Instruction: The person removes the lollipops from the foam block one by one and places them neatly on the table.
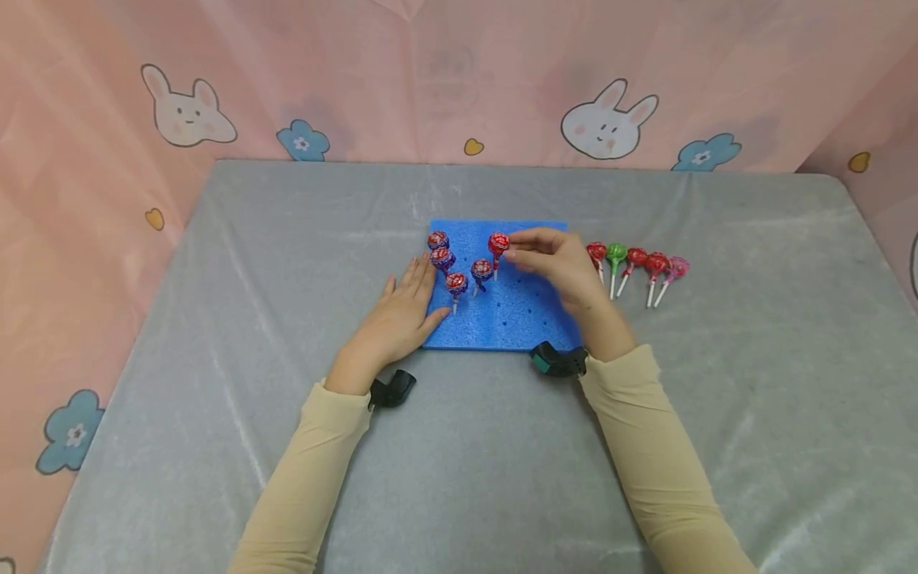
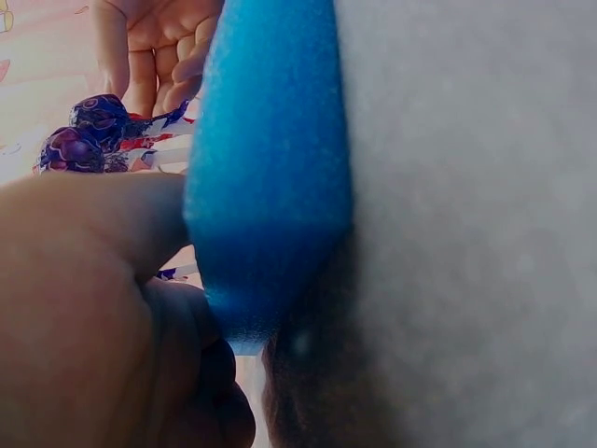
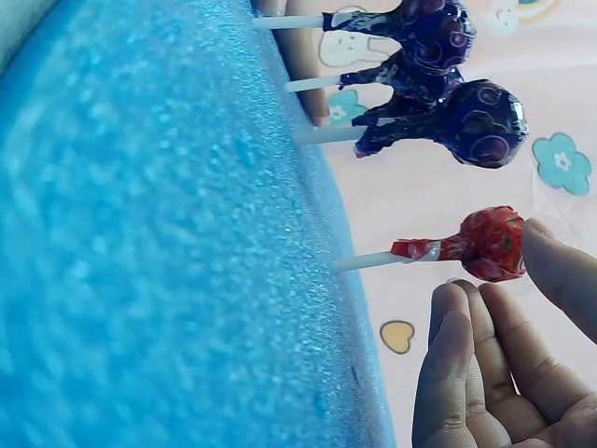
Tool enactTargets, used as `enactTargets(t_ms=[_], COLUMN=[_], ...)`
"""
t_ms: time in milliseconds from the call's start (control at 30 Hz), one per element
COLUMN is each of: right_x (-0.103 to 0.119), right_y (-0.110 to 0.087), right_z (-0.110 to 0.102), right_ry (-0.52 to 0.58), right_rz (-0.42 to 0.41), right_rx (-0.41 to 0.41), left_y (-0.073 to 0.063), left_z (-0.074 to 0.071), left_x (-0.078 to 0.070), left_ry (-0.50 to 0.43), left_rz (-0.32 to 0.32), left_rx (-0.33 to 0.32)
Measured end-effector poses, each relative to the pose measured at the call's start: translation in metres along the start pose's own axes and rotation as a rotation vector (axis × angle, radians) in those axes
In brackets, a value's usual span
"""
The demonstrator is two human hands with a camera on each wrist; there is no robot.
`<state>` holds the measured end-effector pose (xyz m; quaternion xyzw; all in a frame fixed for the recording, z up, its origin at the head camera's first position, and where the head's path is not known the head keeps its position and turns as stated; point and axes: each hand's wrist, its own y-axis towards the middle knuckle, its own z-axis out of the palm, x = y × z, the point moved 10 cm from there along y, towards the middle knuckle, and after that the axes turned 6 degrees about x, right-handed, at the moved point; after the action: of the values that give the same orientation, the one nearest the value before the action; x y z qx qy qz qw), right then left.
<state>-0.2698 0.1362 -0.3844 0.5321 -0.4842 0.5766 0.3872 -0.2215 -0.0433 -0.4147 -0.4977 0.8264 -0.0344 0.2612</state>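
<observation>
Beige sleeves: pulled down to both wrists, the left one reaching in behind the left hand, the right one behind the right hand
Black wrist cameras: one strapped at each wrist, on the inner side of each hand
Left hand: flat, fingers straight and gripping nothing, pressed along the side of the foam board, its thumb over the near corner
Right hand: fingers loosely bent and spread from the thumb, not wrapped round anything; the thumb tip is right at the candy of the red lollipop, though whether it touches cannot be told
Blue foam board: lying between the two hands, under the right one
Small holes: dotted over the foam, several just on the near side of the right hand
Red lollipop: upright, stick in the foam, just beside the right fingertips
Purple-and-red lollipops: four, sticks in the foam, three close by the left fingers and one between the hands
Loose lollipops: a row of three red, one green and one pink, lying to the right of the right hand
Grey tablecloth: beneath the hands and board
Pink curtain: beyond both hands, printed with white rabbits, blue flowers and yellow hearts
</observation>
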Motion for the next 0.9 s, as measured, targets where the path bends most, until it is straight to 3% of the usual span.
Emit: enactTargets(t_ms=[300, 900], right_x=[-0.012, -0.011], right_y=[0.003, 0.005], right_z=[0.007, 0.012], right_ry=[-0.052, -0.135], right_rz=[0.027, -0.050], right_rx=[0.005, -0.040], left_y=[0.000, 0.000], left_z=[0.001, 0.002], left_x=[0.001, 0.000], left_ry=[-0.005, 0.007], left_rz=[0.001, 0.005], left_rx=[0.003, 0.002])
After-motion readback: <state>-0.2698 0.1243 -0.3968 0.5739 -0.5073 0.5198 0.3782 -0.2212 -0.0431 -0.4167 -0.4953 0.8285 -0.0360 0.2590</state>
